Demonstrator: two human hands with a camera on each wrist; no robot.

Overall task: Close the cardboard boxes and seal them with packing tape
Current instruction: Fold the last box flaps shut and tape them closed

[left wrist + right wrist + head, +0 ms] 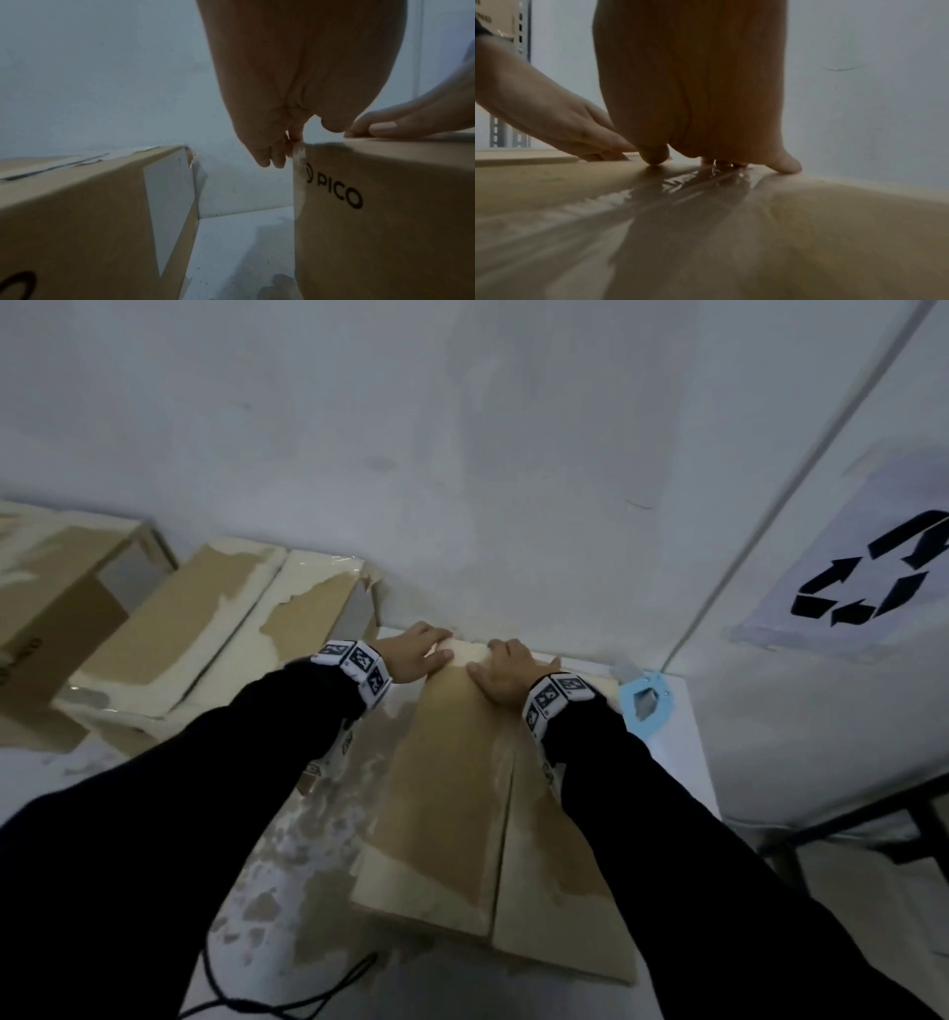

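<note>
A brown cardboard box [462,793] lies closed on the white table, its two top flaps meeting in a seam. A strip of clear packing tape [680,192] runs glossy along that seam. Both hands are at the box's far end by the wall. My left hand [421,652] reaches over the far left corner, its fingers [270,156] pointing down the side printed PICO and touching the tape's end there. My right hand [506,672] presses flat on the tape on top, and its fingertips [786,164] are spread on the cardboard. Neither hand holds anything.
Two more closed boxes [205,629] [51,608] stand to the left, the nearer one [77,213] a narrow gap away. A light-blue tape dispenser [644,703] lies on the table [688,762] to the right. A recycling sign [868,572] hangs on the wall. A black cable [287,988] trails at the front.
</note>
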